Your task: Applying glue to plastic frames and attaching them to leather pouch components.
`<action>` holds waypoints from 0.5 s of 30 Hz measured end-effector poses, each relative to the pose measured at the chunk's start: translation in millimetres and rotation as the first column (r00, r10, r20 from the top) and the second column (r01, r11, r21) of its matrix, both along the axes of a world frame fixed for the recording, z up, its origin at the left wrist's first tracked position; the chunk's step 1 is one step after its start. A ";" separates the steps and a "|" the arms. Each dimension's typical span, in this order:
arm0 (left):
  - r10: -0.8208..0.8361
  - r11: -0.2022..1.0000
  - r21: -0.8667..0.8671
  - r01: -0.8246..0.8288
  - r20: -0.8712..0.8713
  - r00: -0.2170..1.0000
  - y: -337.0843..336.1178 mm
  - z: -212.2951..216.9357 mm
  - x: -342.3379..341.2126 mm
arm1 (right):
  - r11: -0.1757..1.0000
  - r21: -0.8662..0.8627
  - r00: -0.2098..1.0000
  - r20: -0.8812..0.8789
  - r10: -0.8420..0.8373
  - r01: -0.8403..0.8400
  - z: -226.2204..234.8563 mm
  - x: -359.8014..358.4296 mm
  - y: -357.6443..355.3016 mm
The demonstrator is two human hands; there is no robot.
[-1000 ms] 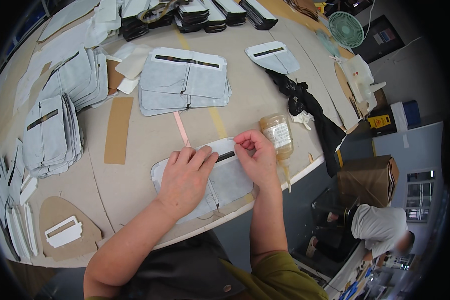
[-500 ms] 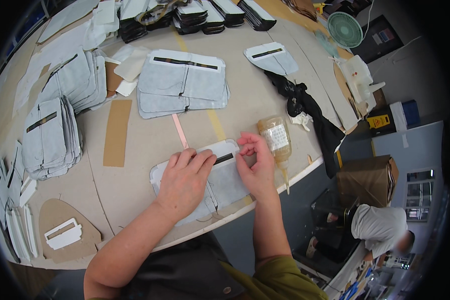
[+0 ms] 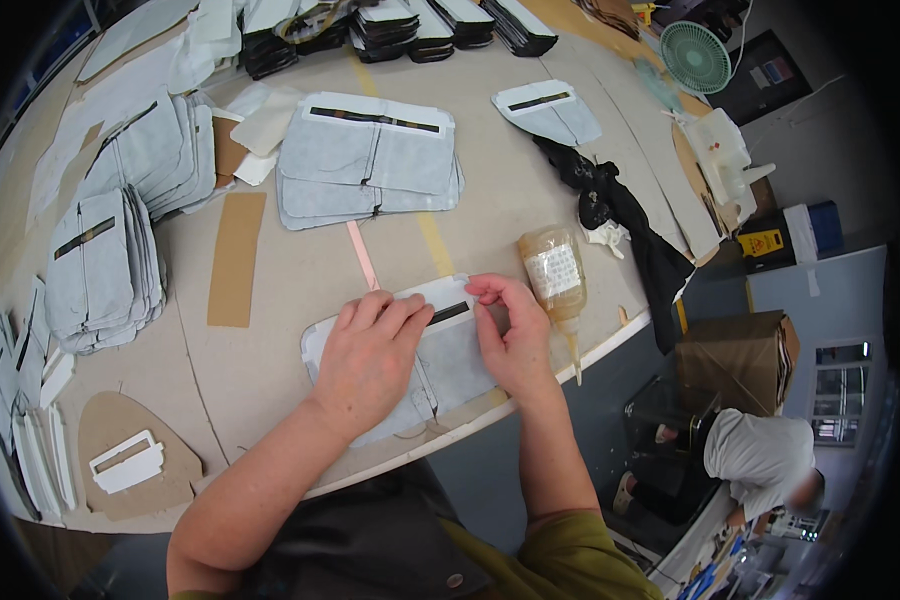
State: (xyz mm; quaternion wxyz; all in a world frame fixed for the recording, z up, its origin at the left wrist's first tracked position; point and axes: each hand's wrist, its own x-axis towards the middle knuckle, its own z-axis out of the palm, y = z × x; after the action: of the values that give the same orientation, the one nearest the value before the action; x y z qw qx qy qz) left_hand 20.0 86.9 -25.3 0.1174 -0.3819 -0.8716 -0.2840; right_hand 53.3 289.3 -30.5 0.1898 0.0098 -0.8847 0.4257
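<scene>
A pale grey fabric panel [image 3: 455, 356] lies at the table's near edge. It has a white strip along its far side with a dark slot in it, and a seam with loose threads runs down its middle. My left hand [image 3: 365, 365] rests flat on its left part, fingers stretched out, covering part of the slot. At the panel's far right corner, the thumb and fingers of my right hand [image 3: 515, 335] pinch the white edge. Just right of that hand, a clear squeeze bottle [image 3: 553, 272] of yellowish liquid lies on its side, its nozzle toward the table edge.
Beyond the panel lies a small stack of similar panels [image 3: 370, 150], with more piles [image 3: 100, 275] at the left. A brown card strip [image 3: 236, 260], a black cloth [image 3: 625, 215] and a card template [image 3: 135, 490] lie around. A person [image 3: 760, 455] sits at the lower right.
My right hand's fingers have come down and in to the panel's far right corner and closed on it. My left hand stays in place on the panel.
</scene>
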 end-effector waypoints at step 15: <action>0.039 0.999 -0.023 -0.038 0.047 0.998 -9.0 5.1 5.7 | 1.000 0.000 1.000 -0.009 0.001 -0.001 -1.7 -1.0 -2.6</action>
State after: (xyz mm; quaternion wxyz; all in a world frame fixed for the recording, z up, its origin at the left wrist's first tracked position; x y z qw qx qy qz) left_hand 25.7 77.9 -20.2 0.0980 -0.3595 -0.8845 -0.2808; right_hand 52.3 286.7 -32.1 0.1934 0.0123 -0.8838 0.4258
